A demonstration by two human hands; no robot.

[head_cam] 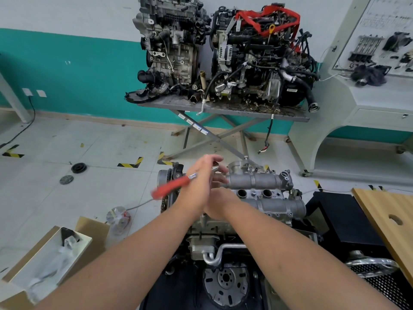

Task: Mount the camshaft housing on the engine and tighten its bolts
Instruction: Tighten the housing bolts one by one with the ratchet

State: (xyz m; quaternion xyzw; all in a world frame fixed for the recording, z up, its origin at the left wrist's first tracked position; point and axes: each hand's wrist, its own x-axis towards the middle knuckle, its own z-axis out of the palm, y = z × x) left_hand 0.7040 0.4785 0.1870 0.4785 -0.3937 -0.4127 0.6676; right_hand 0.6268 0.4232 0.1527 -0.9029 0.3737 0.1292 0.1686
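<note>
The grey aluminium camshaft housing [263, 182] lies on top of the engine [202, 243] in front of me, with spark plug holes showing between its two tubes. My left hand [200, 177] is over the housing's left end, closed on a red-handled ratchet [172, 186] near its head. The blurred handle sticks out to the left. My right hand [220, 203] rests on the housing just below and behind the left wrist. Its fingers are mostly hidden. The flywheel [225, 283] faces me low down.
An open cardboard box [44, 253] and a plastic bottle [118, 217] sit on the floor at left. A wooden board [388, 215] and a black case [344, 220] stand at right. Two other engines rest on a folding table [223, 108] behind.
</note>
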